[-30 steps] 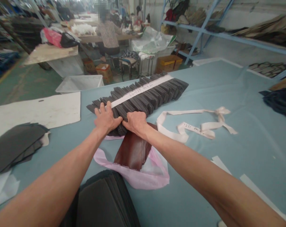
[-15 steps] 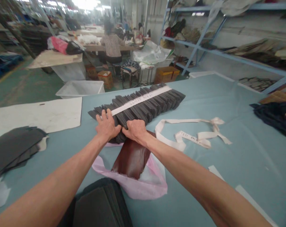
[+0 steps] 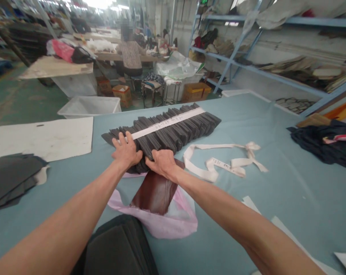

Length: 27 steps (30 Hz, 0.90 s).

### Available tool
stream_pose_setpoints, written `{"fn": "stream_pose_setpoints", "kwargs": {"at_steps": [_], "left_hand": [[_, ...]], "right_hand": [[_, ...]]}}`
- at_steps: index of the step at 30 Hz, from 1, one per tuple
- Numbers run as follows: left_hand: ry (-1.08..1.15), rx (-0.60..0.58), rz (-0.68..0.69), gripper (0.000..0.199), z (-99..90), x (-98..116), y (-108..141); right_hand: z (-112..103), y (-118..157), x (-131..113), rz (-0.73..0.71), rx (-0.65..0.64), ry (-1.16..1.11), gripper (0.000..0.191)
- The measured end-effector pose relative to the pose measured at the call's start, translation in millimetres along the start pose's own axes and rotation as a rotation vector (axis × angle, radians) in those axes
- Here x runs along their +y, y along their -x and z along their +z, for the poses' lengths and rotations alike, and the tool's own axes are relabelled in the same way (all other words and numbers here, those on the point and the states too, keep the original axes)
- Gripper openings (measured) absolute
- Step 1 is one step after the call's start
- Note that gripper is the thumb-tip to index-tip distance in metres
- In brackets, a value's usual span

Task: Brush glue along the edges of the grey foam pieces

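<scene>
A long bundle of black fabric pieces (image 3: pixel 161 131), fanned in pleat-like layers, lies slantwise on the table, with a white handwritten strip (image 3: pixel 168 122) along its top. Over its near left end my left hand (image 3: pixel 126 151) rests with fingers spread, touching the black layers and the strip's end. Right beside it, my right hand (image 3: pixel 161 162) is closed on the near edge of the black pieces, fingers curled in. Under my right wrist sits a stack of dark red-brown glossy pieces (image 3: pixel 154 193), on a pink band (image 3: pixel 173 227).
Black pieces are stacked at the front (image 3: pixel 118 248) and left (image 3: pixel 12 179). A knotted cream strip (image 3: pixel 201 173) lies to the right, beyond it dark cloth (image 3: pixel 324 145). A white board (image 3: pixel 41 137) lies left. Blue shelving (image 3: pixel 232 61) stands behind; a seated person (image 3: pixel 129 55) works farther back.
The view has turned slightly right, so the table's contents appear a little farther left. Both hands stay at the near left end of the bundle.
</scene>
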<state>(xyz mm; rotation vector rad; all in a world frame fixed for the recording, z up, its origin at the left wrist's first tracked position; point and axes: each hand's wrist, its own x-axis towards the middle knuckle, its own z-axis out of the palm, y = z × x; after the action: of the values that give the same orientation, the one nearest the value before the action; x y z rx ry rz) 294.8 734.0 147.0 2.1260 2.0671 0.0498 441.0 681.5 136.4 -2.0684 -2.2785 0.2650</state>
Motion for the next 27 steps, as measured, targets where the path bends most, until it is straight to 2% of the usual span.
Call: {"fn": "stream_pose_setpoints", "kwargs": {"at_steps": [6,11,15,20,24,27], "left_hand": [[0.027,0.013,0.026,0.099,-0.3,-2,-2],[0.071,0.004,0.015,0.093,-3.1,-1,-1],[0.088,-0.019,0.01,0.093,-4.0,-1,-4],[0.084,-0.035,0.007,0.107,-0.6,-4,-9],[0.08,-0.052,0.008,0.115,1.6,-6,-11],[0.072,-0.065,0.008,0.111,0.7,-6,-9]], "right_hand": [[-7,-4,11,-0.047,-0.019,-0.022,0.048],[-8,5,-18,0.02,-0.042,-0.017,0.046],[-17,1,-39,0.018,-0.082,-0.023,0.027],[-25,-12,-45,0.037,-0.091,-0.048,0.026],[-20,-16,-49,0.093,-0.089,-0.064,0.026],[-15,-11,-54,0.139,-0.086,-0.075,0.028]]}}
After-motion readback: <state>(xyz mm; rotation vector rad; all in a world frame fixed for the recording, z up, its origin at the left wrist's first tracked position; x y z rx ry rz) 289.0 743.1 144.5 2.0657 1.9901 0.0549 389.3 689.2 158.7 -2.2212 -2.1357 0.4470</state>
